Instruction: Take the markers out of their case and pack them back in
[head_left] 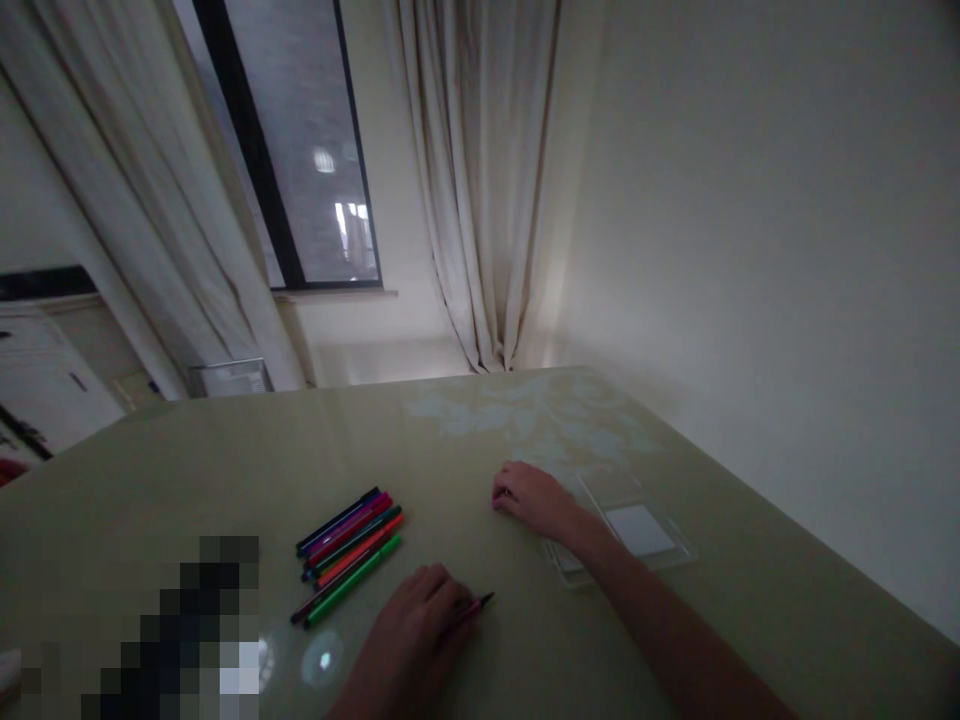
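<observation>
My left hand (427, 615) is closed around a felt-tip pen (471, 609) with a dark pinkish barrel. Its dark tip points right, a little above the table. Farther forward, my right hand (529, 495) has its fingers curled together over the tabletop. A speck of pink shows at the fingertips, too small to name. Several felt-tip pens (356, 535) lie side by side in a slanted row left of my hands, in black, purple, pink, red, orange and green. Under and beside my right forearm lies a clear plastic case (679, 538) with a white insert (640, 530), partly hidden by the arm.
The greenish table (247, 460) has a pale leaf-like pattern at its far end. A wall (787, 300) runs along its right side. Behind stand curtains (487, 180) and a dark-framed window (300, 150). At lower left, a dark shape (172, 640) is blurred into blocks.
</observation>
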